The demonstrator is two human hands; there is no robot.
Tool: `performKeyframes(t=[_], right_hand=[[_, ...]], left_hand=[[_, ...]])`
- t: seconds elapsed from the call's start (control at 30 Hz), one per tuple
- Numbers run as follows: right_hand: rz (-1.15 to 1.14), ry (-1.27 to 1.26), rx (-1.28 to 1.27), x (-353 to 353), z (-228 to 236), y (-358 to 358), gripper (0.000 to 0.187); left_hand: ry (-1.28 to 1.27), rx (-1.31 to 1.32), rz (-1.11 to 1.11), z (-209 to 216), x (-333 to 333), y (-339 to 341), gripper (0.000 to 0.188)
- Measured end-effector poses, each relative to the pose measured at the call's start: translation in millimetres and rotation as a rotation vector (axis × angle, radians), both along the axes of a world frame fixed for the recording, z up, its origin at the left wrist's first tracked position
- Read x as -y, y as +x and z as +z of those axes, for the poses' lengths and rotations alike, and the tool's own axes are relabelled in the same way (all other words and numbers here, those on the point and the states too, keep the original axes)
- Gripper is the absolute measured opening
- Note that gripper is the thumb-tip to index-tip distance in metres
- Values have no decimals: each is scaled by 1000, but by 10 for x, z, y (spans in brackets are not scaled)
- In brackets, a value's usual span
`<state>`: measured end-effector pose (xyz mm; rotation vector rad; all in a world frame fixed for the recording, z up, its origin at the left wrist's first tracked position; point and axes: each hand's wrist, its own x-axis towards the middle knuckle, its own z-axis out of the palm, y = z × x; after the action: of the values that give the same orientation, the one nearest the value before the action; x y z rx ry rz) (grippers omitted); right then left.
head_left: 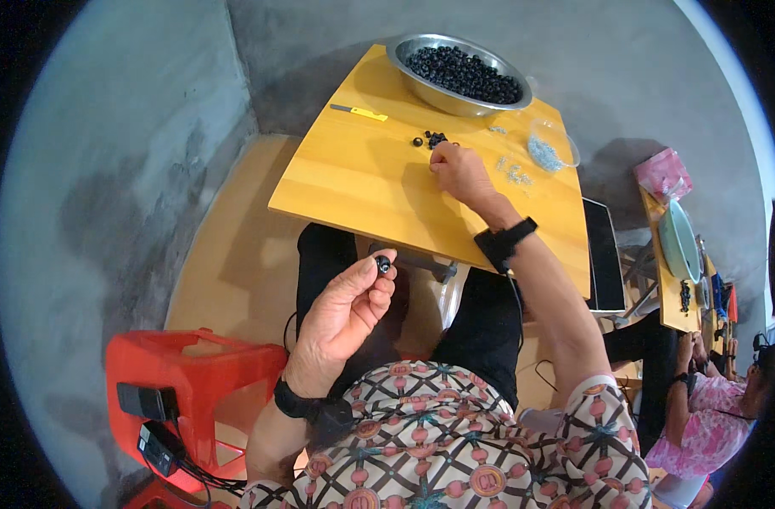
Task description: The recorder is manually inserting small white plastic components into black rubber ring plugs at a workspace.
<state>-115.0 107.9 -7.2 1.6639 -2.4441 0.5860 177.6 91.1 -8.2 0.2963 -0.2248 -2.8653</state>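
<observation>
Between the thumb and fingers of my left hand [341, 314] is a small round black piece [383, 265], with a lighter spot at its centre. This hand is closed and raised above my lap, in front of the table's near edge. My right hand [462, 174] rests on the yellow table [354, 182], fingers curled and closed. Beside its fingertips lies a small heap of similar black pieces [436, 138]. What the right fingers hold, if anything, is hidden. To the right of that hand, small silvery metal parts [516, 176] lie scattered on the wood.
A metal basin [396, 61] full of black pieces stands at the table's far edge. Near it are a yellow utility knife [366, 114] and a clear tub [571, 151] of silvery parts. A red stool [192, 356] stands at left; another person [710, 416] sits at right.
</observation>
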Motion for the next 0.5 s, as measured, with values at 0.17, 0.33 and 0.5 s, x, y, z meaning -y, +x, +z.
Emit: performKeyframes(t=[0.17, 0.33, 0.5], right_hand=[[187, -230, 1422, -615, 436, 564, 9], [338, -438, 1664, -937, 405, 1000, 12], [462, -597, 1778, -1096, 445, 1280, 12]], left_hand=[[-22, 11, 16, 98, 13, -3, 31], [-87, 32, 27, 197, -66, -30, 30], [-259, 58, 81, 382, -168, 14, 30]])
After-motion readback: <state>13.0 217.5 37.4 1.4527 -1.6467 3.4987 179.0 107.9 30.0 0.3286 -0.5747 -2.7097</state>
